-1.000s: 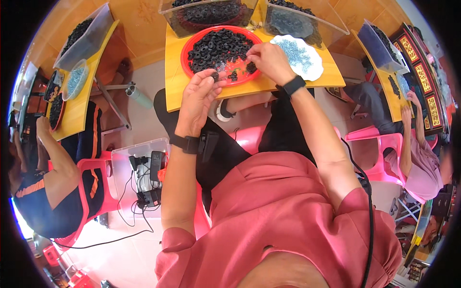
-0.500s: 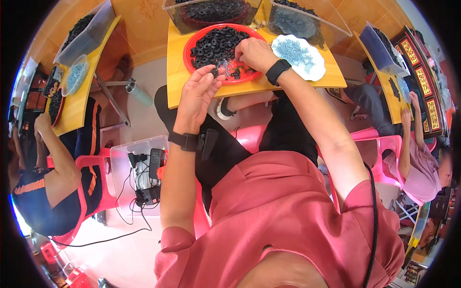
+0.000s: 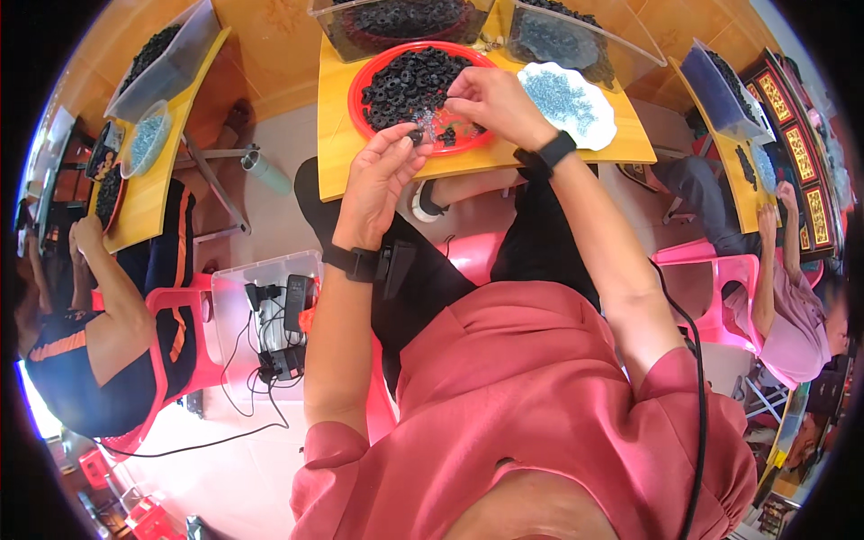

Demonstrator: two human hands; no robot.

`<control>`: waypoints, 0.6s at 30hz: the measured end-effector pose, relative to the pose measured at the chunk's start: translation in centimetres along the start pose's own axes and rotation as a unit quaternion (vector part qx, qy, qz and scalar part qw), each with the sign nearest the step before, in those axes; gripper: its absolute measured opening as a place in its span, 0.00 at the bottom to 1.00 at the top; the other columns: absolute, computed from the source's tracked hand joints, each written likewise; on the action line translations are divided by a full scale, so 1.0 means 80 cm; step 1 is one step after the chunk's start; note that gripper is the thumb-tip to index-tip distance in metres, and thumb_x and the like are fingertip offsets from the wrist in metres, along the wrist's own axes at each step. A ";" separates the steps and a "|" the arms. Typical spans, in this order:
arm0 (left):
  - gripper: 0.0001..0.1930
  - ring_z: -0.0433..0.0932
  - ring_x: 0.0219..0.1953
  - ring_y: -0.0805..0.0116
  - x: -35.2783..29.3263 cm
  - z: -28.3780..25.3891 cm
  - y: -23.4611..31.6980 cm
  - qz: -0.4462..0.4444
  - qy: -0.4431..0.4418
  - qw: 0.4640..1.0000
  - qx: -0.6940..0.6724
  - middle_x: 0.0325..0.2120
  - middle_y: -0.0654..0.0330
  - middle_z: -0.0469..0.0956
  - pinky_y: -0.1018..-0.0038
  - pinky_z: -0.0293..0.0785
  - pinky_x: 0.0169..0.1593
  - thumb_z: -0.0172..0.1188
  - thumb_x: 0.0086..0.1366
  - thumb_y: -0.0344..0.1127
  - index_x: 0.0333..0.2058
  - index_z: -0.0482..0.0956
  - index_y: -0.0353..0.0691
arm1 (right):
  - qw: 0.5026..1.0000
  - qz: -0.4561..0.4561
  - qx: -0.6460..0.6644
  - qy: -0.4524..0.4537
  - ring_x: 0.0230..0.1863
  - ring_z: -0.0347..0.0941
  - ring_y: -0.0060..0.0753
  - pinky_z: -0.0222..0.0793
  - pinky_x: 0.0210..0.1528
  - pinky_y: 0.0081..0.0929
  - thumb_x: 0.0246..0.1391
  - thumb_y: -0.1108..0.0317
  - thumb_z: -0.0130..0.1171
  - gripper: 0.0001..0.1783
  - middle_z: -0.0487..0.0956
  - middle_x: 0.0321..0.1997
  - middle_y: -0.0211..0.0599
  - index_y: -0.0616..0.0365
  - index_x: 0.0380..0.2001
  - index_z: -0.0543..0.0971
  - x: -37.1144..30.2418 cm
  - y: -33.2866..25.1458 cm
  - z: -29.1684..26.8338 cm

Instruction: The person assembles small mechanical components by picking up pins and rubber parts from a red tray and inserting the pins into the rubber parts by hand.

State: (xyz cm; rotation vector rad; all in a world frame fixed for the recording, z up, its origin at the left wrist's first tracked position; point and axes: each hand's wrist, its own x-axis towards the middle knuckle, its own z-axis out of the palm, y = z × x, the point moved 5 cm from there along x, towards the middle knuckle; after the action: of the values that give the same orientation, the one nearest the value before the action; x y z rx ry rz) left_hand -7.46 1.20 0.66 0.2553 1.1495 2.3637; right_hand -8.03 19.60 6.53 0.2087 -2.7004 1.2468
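Note:
My left hand [image 3: 382, 180] pinches a small black ring-shaped part [image 3: 415, 137] between thumb and fingertips, over the near edge of a red round tray [image 3: 356, 112]. A heap of similar black parts [image 3: 409, 85] fills much of that tray, with small clear pieces [image 3: 426, 120] lying near its middle. Above the tray's right side my right hand [image 3: 504, 106] is closed, thumb and fingers together; whatever they hold is too small to make out. To its right, a white scalloped plate [image 3: 601, 126] carries a pile of small pale-blue pieces [image 3: 558, 101].
Clear plastic bins [image 3: 396, 22] of black parts stand at the back of the yellow table [image 3: 346, 166]. Two people [image 3: 90, 342] work at side tables. Down to my left a clear box [image 3: 261, 270] holds black adapters and cables. A cable [image 3: 697, 405] runs along my right arm.
My right hand has drawn up and slightly right from the tray's contents, its wrist turning. My left hand still holds the black part, and the whole view has shifted a little.

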 end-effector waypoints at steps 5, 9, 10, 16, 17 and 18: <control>0.13 0.78 0.39 0.70 -0.001 0.001 -0.001 -0.004 -0.011 0.999 0.032 0.40 0.56 0.78 0.80 0.74 0.42 0.55 0.64 0.29 0.46 0.72 0.34 | 0.977 -0.017 0.213 -0.008 0.32 0.76 0.17 0.73 0.39 0.16 0.53 0.75 0.58 0.08 0.81 0.32 0.32 0.65 0.37 0.80 -0.041 -0.025 0.017; 0.12 0.78 0.39 0.71 -0.003 0.010 -0.003 -0.008 -0.018 0.999 0.050 0.40 0.56 0.78 0.80 0.74 0.42 0.55 0.64 0.30 0.46 0.72 0.34 | 0.975 -0.016 0.223 0.017 0.34 0.76 0.18 0.73 0.40 0.17 0.53 0.76 0.57 0.09 0.81 0.33 0.32 0.65 0.38 0.80 -0.053 -0.028 0.019; 0.12 0.78 0.39 0.71 -0.004 0.012 -0.003 -0.010 -0.018 0.998 0.053 0.40 0.56 0.78 0.80 0.74 0.41 0.55 0.64 0.29 0.46 0.72 0.34 | 0.970 -0.022 0.240 0.024 0.35 0.76 0.19 0.73 0.41 0.17 0.53 0.76 0.57 0.09 0.81 0.34 0.33 0.64 0.39 0.79 -0.055 -0.032 0.017; 0.11 0.79 0.37 0.70 -0.005 0.012 -0.006 0.001 -0.018 0.998 0.061 0.38 0.56 0.78 0.80 0.75 0.40 0.57 0.62 0.26 0.44 0.73 0.33 | 0.971 -0.025 0.233 0.040 0.38 0.77 0.20 0.72 0.43 0.18 0.52 0.77 0.57 0.11 0.81 0.37 0.33 0.64 0.41 0.78 -0.060 -0.035 0.022; 0.11 0.79 0.36 0.70 -0.005 0.011 -0.005 0.001 -0.016 0.997 0.070 0.37 0.56 0.78 0.80 0.76 0.40 0.57 0.62 0.26 0.43 0.73 0.34 | 0.974 -0.023 0.225 0.036 0.38 0.76 0.20 0.72 0.44 0.18 0.52 0.77 0.57 0.12 0.81 0.37 0.33 0.64 0.41 0.78 -0.060 -0.036 0.022; 0.11 0.79 0.36 0.70 -0.005 0.011 -0.005 0.000 -0.017 0.997 0.070 0.37 0.56 0.78 0.80 0.76 0.40 0.57 0.62 0.26 0.43 0.73 0.34 | 0.973 -0.022 0.225 0.038 0.38 0.76 0.20 0.72 0.44 0.18 0.52 0.77 0.57 0.12 0.81 0.37 0.33 0.64 0.41 0.78 -0.061 -0.036 0.021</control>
State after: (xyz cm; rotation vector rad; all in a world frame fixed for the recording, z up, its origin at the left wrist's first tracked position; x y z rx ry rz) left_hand -6.62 1.84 0.92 0.3423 1.3010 2.2719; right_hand -2.84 16.75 6.64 0.2640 -2.3001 1.7962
